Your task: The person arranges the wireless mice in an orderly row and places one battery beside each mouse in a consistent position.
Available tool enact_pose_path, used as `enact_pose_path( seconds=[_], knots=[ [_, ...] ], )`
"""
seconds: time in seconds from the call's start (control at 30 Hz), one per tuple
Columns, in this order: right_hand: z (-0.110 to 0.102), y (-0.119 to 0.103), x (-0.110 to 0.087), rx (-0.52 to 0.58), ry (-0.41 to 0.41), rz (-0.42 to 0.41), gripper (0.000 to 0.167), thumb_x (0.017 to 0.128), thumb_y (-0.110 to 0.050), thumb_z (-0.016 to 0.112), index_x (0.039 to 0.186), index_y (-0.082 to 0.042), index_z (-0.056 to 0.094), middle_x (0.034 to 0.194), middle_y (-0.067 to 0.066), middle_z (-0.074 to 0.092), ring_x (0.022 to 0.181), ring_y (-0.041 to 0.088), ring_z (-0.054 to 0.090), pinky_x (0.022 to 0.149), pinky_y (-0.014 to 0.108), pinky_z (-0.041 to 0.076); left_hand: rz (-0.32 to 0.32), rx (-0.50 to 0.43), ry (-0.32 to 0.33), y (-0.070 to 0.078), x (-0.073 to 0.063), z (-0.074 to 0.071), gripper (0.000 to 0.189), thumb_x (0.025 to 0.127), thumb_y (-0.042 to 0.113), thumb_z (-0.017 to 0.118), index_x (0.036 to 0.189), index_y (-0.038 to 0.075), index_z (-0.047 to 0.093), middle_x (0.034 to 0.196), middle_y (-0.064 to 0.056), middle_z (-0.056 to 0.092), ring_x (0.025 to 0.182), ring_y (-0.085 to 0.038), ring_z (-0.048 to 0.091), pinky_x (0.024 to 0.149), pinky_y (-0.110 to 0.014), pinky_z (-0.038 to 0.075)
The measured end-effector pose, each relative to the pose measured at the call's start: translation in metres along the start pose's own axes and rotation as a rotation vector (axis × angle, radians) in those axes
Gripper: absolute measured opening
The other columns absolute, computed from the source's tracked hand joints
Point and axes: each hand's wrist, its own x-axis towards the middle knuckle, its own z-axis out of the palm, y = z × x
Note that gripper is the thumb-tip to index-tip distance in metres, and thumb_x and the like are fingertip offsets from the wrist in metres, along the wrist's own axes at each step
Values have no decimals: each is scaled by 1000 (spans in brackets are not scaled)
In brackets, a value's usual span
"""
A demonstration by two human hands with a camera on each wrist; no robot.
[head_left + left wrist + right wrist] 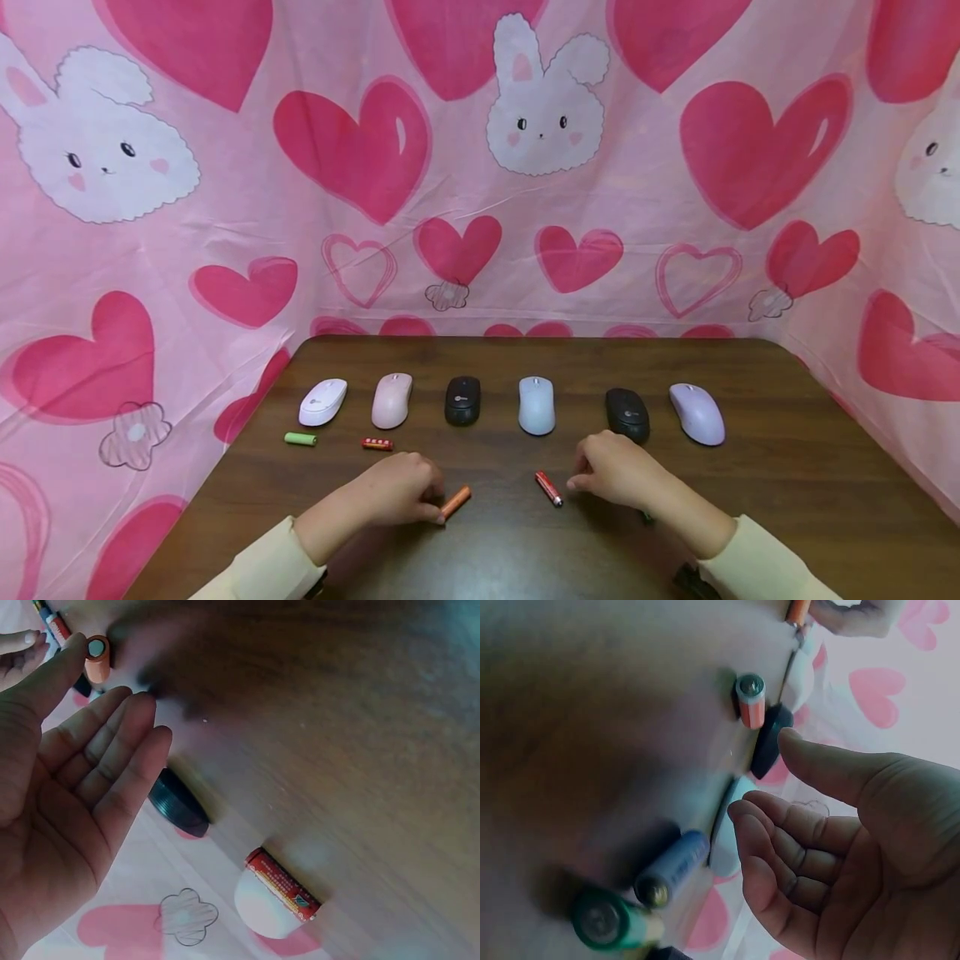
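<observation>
My left hand [405,487] is low over the table beside an orange battery [455,504], its thumb tip right at the battery's near end. In the left wrist view its fingers [112,750] are loosely extended. My right hand [615,468] is just right of a red battery [548,488] with a silver end. The right wrist view shows this hand's fingers relaxed and nothing between them and the thumb. Below that hand lie a blue battery [673,868] and a green battery [604,921]; in the head view the right wrist mostly hides them.
Along the back stand a white mouse [323,402], a pink mouse [392,401], a black mouse [462,401], a light blue mouse [537,406], another black mouse [627,414] and a lavender mouse [697,414]. A light green battery [301,439] and a red battery [377,444] lie before the left ones.
</observation>
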Motion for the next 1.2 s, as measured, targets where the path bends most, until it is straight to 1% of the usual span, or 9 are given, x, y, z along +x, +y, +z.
enact_pose_path(
  seconds=[0.13,0.2,0.37,0.63,0.87,1.03,1.2],
  knots=[
    [7,-1,0,9,-10,-36,16,78,-25,81,74,-16,69,65,-8,55,60,12,50,56,32,44,6,11,12,0,1,1,26,80,35,80,69,20,61,62,16,45,55,-1,39,51,-21,34],
    [10,-2,0,11,-18,-54,17,79,-26,81,74,-16,69,65,-9,55,59,11,50,55,31,43,5,12,6,1,1,1,25,80,34,79,69,20,62,62,16,46,55,-1,40,51,-21,35],
    [17,-5,-1,-18,-27,-65,19,79,-31,80,73,-18,68,66,-10,54,61,10,48,56,31,43,-3,8,-14,4,4,1,18,82,27,78,72,18,66,61,18,48,55,0,43,52,-20,37],
    [23,-7,0,-41,-8,-120,22,78,-33,81,68,-20,66,63,-12,53,57,8,46,53,30,41,-11,53,9,7,7,3,23,81,21,78,66,20,61,57,18,44,52,0,40,49,-20,34],
    [25,-12,2,-69,-10,-112,26,77,-33,82,66,-19,64,62,-10,51,56,10,45,52,31,40,-28,52,3,8,9,6,20,80,18,77,67,19,62,58,17,46,53,-1,42,50,-20,36],
    [26,-17,2,-101,-8,-91,31,76,-34,82,64,-18,59,61,-7,49,56,11,44,52,31,38,-41,56,22,9,10,6,17,79,17,76,67,19,64,59,17,47,54,-3,42,50,-21,37],
    [27,-19,2,-129,1,-67,35,76,-34,83,62,-17,55,61,-4,47,58,14,43,54,32,37,-60,24,33,10,11,6,17,79,15,77,68,17,64,58,16,47,53,-3,41,49,-21,37]
  ],
)
